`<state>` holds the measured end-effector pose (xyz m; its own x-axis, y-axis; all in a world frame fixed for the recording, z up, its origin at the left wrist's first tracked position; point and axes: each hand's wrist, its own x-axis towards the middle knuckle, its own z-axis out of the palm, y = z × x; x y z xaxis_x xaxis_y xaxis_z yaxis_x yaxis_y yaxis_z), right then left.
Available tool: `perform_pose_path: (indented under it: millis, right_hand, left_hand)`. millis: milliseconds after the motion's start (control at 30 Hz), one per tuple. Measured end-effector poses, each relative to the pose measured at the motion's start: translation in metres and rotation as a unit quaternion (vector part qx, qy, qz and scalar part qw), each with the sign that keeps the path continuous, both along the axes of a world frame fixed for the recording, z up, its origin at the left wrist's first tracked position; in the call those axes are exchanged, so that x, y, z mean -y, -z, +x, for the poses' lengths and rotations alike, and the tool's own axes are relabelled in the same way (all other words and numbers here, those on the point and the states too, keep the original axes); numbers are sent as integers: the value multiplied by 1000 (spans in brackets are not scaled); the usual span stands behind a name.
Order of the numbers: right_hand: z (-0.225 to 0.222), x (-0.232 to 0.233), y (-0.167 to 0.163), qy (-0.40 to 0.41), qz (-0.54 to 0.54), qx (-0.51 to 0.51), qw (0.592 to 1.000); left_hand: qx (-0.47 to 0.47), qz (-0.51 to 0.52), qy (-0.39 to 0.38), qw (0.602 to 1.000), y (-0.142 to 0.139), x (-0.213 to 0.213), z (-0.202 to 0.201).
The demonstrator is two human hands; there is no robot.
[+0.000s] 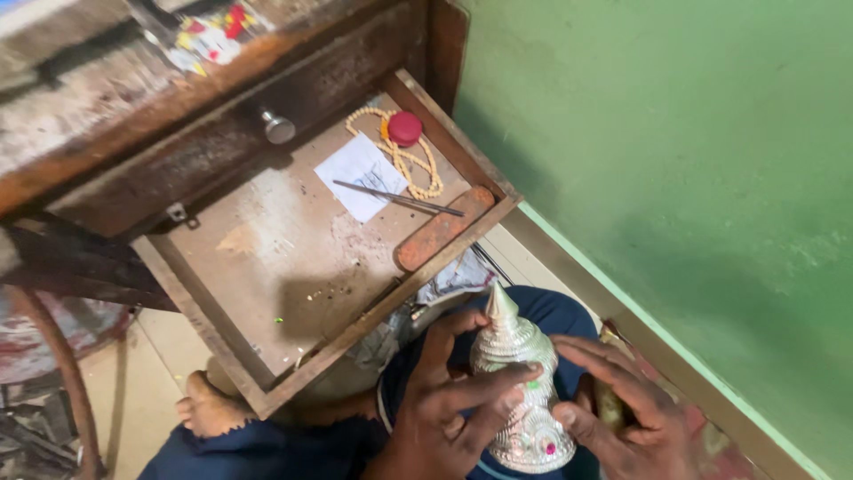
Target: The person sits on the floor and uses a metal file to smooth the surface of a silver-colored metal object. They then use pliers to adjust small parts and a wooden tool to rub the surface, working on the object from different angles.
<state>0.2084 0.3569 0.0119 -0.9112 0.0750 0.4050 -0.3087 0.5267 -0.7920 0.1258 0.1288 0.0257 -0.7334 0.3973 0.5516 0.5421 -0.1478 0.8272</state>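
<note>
A silver, embossed conch-shaped ornament (522, 382) with a pointed tip and small coloured stones sits upright over my lap. My left hand (449, 404) wraps its left side, fingers across the front. My right hand (622, 404) grips its right side, thumb pressed on the lower body. Something brownish is tucked in my right palm; I cannot tell what it is.
An open wooden drawer (293, 258) juts out above my knees, holding a white paper (362, 173), a thin metal rod (400, 199), a bead string (410, 160), a red round lid (404, 128) and an orange-brown bar (442, 228). A green wall (693, 178) stands at the right. My bare foot (209, 409) rests below the drawer.
</note>
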Motion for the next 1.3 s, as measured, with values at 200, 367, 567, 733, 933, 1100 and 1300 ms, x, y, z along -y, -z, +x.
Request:
perform_pose_path:
  millis: [200,367,567,733,933,1100,1300]
  right_hand:
    - [-9,13,-15,-32,-57,24,998]
    - [-7,22,-19,20,-46,-9,999]
    - [-12,16,-20,4,64,64,996]
    - [-22,12,-5,-92,46,45,994]
    - [-33,14,42,-101,-83,108,986]
    - [-38,0,74,-115,-92,125,981]
    - [-45,-12,93,-170,-96,122,973]
  left_hand:
    - [-21,3,21,1000,-30,20,2]
    - [-42,9,-33,999,-49,28,7]
    - [-47,-43,-61,996,-55,46,11]
    - [184,49,23,981,-45,54,11]
    - [220,10,30,975,-39,73,10]
    - [361,72,63,928,-41,79,15]
    - [432,98,57,895,-45,82,16]
